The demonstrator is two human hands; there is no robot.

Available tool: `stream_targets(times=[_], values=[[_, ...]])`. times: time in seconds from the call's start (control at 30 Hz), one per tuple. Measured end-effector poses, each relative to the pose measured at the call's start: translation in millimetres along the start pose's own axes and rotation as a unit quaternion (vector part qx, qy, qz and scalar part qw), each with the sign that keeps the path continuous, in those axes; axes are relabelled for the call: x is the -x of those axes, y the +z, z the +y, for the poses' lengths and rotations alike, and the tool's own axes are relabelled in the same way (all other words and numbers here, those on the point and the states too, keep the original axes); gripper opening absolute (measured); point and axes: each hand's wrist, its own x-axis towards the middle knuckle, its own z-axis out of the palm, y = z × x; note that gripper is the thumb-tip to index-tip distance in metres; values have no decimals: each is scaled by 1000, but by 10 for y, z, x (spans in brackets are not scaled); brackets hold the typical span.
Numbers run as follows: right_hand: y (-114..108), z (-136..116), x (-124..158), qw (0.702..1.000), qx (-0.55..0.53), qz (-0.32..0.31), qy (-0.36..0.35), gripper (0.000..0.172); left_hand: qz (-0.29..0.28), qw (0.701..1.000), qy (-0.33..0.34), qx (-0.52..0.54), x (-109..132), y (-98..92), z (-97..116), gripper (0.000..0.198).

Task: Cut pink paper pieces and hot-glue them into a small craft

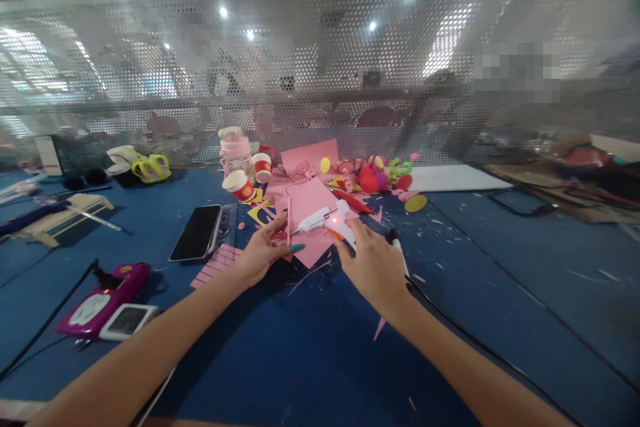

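Note:
My right hand (pixel 373 263) is closed round a white glue gun (pixel 327 220) with an orange trigger and a red light, its nozzle pointing left. My left hand (pixel 263 250) pinches a thin pink paper strip (pixel 289 220) held upright just at the nozzle's tip. Both hands hover over a sheet of pink paper (pixel 310 203) lying on the blue table (pixel 320 347). The gun's black cord trails off to the right behind my wrist.
A black phone (pixel 197 232) lies left of my hands, with a magenta device (pixel 103 297) and small white screen (pixel 127 320) nearer. Paper cups (pixel 240 185), a pink bottle (pixel 235 150), coloured scraps and foam shapes (pixel 373 177) crowd the back. A perforated metal screen (pixel 320 67) walls the table's far edge.

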Motion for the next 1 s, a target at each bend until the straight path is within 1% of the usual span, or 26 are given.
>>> stream_targets(times=[0.23, 0.43, 0.67, 0.77, 0.87, 0.93, 1.0], values=[[-33, 12, 7, 1000, -13, -4, -9, 29, 3, 1000, 3, 8, -6, -16, 6, 75], [-37, 35, 3, 1000, -18, 7, -23, 29, -5, 1000, 3, 9, -12, -39, 0, 78], [-50, 46, -4, 999, -24, 0, -26, 30, -6, 1000, 4, 9, -7, -20, 12, 79], [-67, 44, -27, 1000, -26, 2, 9, 33, -8, 1000, 6, 13, -11, -31, 6, 80], [-120, 106, -101, 997, -25, -14, 76, 39, -12, 1000, -1, 9, -10, -52, 8, 80], [-150, 219, -176, 991, -11, -36, 132, 45, -17, 1000, -16, 2, -6, -65, 27, 80], [-137, 390, -255, 981, 11, -54, 188, 50, -28, 999, -40, 2, -4, -79, 57, 79]])
